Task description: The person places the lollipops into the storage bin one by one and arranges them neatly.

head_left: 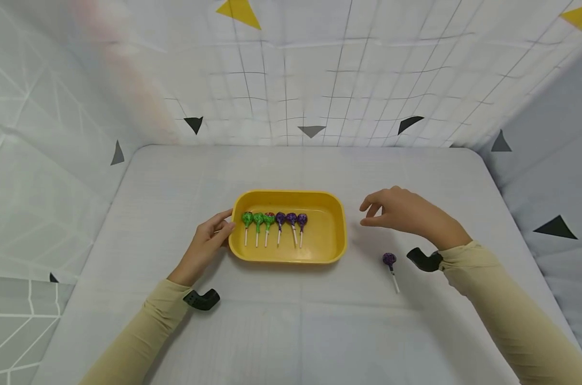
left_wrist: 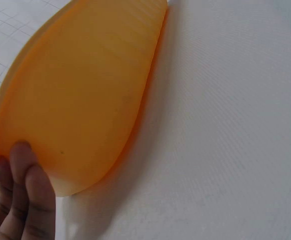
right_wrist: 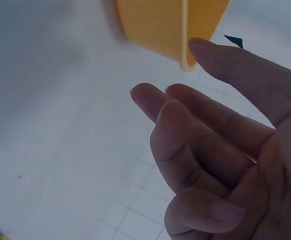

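Note:
At the table's middle is a yellow tray (head_left: 321, 235), with three green-wrapped lollipops (head_left: 258, 218) and three purple-wrapped lollipops (head_left: 291, 218) in a row inside, sticks toward the near side. My left hand (head_left: 206, 243) holds the tray's left end; in the left wrist view its fingers (left_wrist: 33, 185) lie against the outer wall near the rim. To the right of the tray, my right hand (head_left: 401, 211) hovers above the table, fingers loosely bent and holding nothing. Another purple lollipop (head_left: 389, 260) lies on the table below and nearer than that hand.
A white cloth covers the table (head_left: 252, 331). White patterned sheets (head_left: 300, 69) with black, grey and yellow triangles rise behind and at both sides. A dark curved device (head_left: 201, 299) is on the left wrist, a similar device (head_left: 424, 260) on the right.

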